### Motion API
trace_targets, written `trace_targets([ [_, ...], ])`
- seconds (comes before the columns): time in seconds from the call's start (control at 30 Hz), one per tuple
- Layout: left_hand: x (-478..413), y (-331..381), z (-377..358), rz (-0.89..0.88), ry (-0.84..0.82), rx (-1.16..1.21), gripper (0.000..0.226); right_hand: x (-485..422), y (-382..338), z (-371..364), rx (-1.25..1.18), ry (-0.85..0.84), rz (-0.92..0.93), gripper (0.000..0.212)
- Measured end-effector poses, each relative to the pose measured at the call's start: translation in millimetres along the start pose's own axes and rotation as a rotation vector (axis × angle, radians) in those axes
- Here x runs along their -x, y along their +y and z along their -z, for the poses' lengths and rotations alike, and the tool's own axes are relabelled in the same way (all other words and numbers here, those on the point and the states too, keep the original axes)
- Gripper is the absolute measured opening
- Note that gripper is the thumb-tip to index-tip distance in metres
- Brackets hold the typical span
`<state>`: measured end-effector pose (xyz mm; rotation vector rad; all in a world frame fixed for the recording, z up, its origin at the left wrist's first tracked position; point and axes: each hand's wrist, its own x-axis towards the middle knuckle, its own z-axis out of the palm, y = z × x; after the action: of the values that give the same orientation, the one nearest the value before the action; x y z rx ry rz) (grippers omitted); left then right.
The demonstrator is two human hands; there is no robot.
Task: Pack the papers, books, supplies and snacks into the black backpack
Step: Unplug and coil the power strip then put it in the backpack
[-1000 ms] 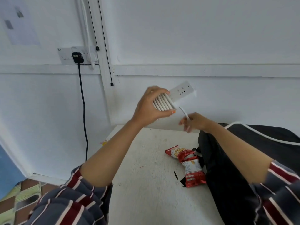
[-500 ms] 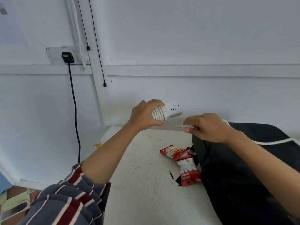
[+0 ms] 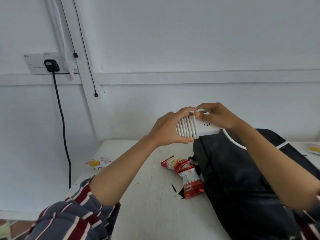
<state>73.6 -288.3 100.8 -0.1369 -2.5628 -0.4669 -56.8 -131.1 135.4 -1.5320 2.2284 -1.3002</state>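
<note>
Head view: we hold the power strip (image 3: 207, 127) up over the table (image 3: 147, 213), above the far end of the backpack (image 3: 242, 179). Our left hand (image 3: 166, 129) grips the wound end, fingers and thumb curled round the turns of cord (image 3: 186, 126). Our right hand (image 3: 219, 116) pinches a loop of cord on top of the strip. A loose length trails from the strip's right end down across the backpack, so we judge the winding unfinished. The backpack lies flat on the right side of the table; we can't tell if it's open or what's inside. Two red snacks (image 3: 189, 179) lie on the table touching its left edge, not packed. A small yellow-and-white wrapper (image 3: 97, 163) sits near the table's far left edge, and a yellowish item (image 3: 314, 149) at the right is too blurred to name. No papers or books in view: packed or out of frame, can't say. Left, by our read: finish the coil, stow the strip, then the snacks.
</note>
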Motion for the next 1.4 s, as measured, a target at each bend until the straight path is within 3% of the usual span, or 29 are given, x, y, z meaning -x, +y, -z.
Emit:
trace_targets([
  [0.13, -2.2, 5.6, -4.6, -0.04, 0.03, 0.033, 0.078, -0.8, -0.5, 10.3, -0.001, -0.024, -0.069, 0.023],
  [0.27, -10.2, 16.0, -13.0, 0.008, -0.019, 0.008, 0.1, 8.5, 2.2, 13.5, -0.073, 0.042, -0.072, 0.011],
  [0.4, -21.8, 32.4, -26.8, 0.027, 0.011, -0.021, 0.097, 19.4, 2.2, 30.6, -0.115, 0.006, -0.193, 0.014],
  [0.5, -29.4, 43.9, -33.2, -0.05, 0.089, -0.031, 0.087, 24.1, 5.1, 56.7, -0.302, -0.016, -0.405, 0.021],
  [0.67, -50.3, 68.9, -40.7, -0.154, 0.178, -0.058, 0.082, 32.8, 31.0, 84.3, -0.702, -0.02, -0.439, 0.018],
  [0.77, -63.1, 93.5, -50.8, -0.106, 0.188, -0.024, 0.077, 42.9, 52.2, 90.4, -0.978, -0.393, -0.252, 0.004],
  [0.8, -67.7, 99.3, -54.9, -0.086, 0.198, -0.019, 0.076, 44.2, 62.5, 92.3, -0.995, -0.405, -0.227, 0.018],
  [0.83, -72.0, 103.8, -59.2, -0.065, 0.205, -0.029, 0.076, 45.0, 74.4, 94.4, -0.948, -0.358, -0.239, 0.026],
  [0.9, -78.9, 110.1, -66.9, -0.001, 0.221, -0.058, 0.079, 53.1, 90.9, 96.6, -0.695, -0.117, -0.239, 0.016],
  [0.93, -81.6, 112.6, -70.0, 0.041, 0.236, -0.056, 0.08, 60.0, 97.3, 96.6, -0.585, -0.083, -0.232, 0.016],
  [1.0, -86.9, 115.6, -73.2, 0.126, 0.264, -0.058, 0.08, 74.7, 113.1, 97.8, -0.42, -0.127, -0.289, 0.029],
  [1.13, -95.2, 116.0, -79.0, 0.231, 0.273, -0.172, 0.073, 111.5, 120.3, 102.4, -0.256, -0.315, -0.32, 0.029],
  [1.3, -97.0, 114.7, -93.8, 0.233, 0.116, -0.328, 0.075, 115.4, 94.2, 119.8, 0.483, -0.253, -0.119, 0.031],
  [1.4, -93.9, 112.7, -99.4, 0.248, 0.037, -0.334, 0.075, 115.6, 77.9, 139.3, 0.604, -0.161, -0.007, 0.023],
])
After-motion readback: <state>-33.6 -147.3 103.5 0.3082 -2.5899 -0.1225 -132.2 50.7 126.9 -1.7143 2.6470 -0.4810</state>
